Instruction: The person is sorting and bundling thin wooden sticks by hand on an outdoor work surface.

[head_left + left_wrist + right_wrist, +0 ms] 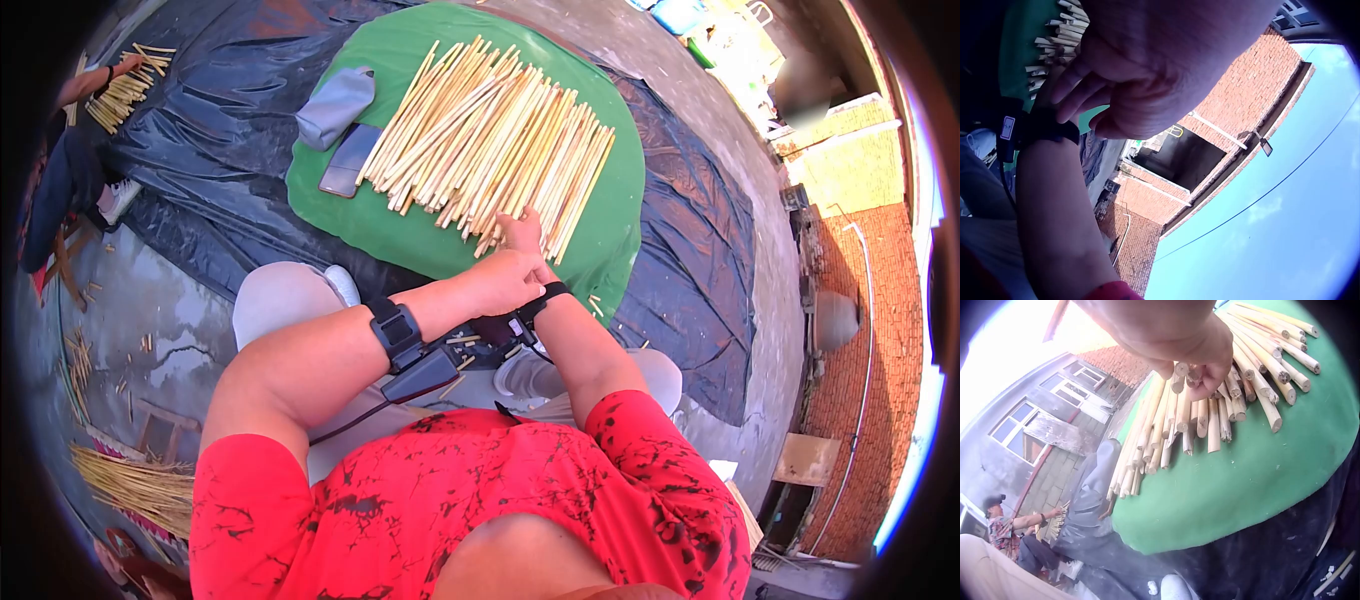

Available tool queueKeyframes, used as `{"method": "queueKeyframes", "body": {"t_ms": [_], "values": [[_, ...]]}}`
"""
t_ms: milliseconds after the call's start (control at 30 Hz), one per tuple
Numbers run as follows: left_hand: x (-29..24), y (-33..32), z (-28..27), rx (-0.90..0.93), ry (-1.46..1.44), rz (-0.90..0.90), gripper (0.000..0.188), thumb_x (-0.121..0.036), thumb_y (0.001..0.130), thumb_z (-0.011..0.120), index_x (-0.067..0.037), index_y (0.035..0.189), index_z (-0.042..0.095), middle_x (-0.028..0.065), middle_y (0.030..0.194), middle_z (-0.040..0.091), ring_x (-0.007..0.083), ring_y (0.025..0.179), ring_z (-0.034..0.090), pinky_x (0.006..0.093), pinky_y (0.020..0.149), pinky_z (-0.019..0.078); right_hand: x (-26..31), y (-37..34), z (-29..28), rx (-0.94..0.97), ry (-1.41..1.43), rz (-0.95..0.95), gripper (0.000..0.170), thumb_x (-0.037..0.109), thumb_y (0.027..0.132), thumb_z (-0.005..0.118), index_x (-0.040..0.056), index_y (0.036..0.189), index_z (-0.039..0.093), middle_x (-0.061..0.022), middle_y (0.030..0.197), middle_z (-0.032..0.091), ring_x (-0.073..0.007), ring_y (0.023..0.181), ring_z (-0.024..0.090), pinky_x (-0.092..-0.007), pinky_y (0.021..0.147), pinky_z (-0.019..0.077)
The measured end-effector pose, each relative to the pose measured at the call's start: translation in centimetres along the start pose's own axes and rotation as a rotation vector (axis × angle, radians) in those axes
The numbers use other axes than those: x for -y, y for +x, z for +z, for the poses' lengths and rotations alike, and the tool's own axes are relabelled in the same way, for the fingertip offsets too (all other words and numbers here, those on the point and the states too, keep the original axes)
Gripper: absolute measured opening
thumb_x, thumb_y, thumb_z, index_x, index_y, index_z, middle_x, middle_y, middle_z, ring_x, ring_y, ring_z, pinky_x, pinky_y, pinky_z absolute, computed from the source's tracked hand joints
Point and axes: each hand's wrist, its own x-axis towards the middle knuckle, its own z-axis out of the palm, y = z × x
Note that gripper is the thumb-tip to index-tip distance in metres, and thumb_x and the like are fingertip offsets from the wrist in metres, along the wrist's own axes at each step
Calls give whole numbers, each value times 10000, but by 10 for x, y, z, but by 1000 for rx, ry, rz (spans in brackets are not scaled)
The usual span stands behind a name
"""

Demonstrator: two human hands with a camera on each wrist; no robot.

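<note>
Pale peeled sticks (pixel 490 130) lie in a broad layer on a green cloth (pixel 610 220). My right hand (pixel 520 232) is at the near ends of the sticks. In the right wrist view, that hand (pixel 1200 356) pinches a couple of stick ends (pixel 1181 370) between thumb and curled fingers, above the other sticks. My left hand (pixel 510 280) crosses over to my right wrist. In the left wrist view, the fingers of the left hand (pixel 1141 81) are loosely bent, their tips right at the black wristband (pixel 1054 125) on my right arm.
A grey pouch (pixel 336 106) and a phone (pixel 350 160) lie left of the sticks. Dark plastic sheeting (pixel 690 250) spreads under the cloth. Another person's hand (pixel 128 64) works over a smaller stick pile (pixel 118 103) at far left. A straw-like bundle (pixel 135 487) lies at lower left.
</note>
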Motion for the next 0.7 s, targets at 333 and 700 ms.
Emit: {"method": "queueKeyframes", "body": {"t_ms": [333, 700], "values": [[3, -2, 7, 116, 289, 98, 197, -135, 768, 589, -13, 923, 580, 124, 752, 619, 239, 703, 604, 341, 637, 463, -18, 3, 0, -92, -211, -221, 574, 202, 666, 723, -62, 1110, 474, -170, 924, 569, -254, 829, 563, -336, 711, 456], [5, -11, 21, 221, 349, 110, 163, -145, 784, 577, -18, 887, 583, 126, 729, 612, 248, 681, 598, 352, 623, 458, -18, -7, -4, 56, 5, -102, 572, 25, 734, 646, -62, 1230, 375, -147, 1018, 524, -194, 833, 547, -278, 682, 465]]}}
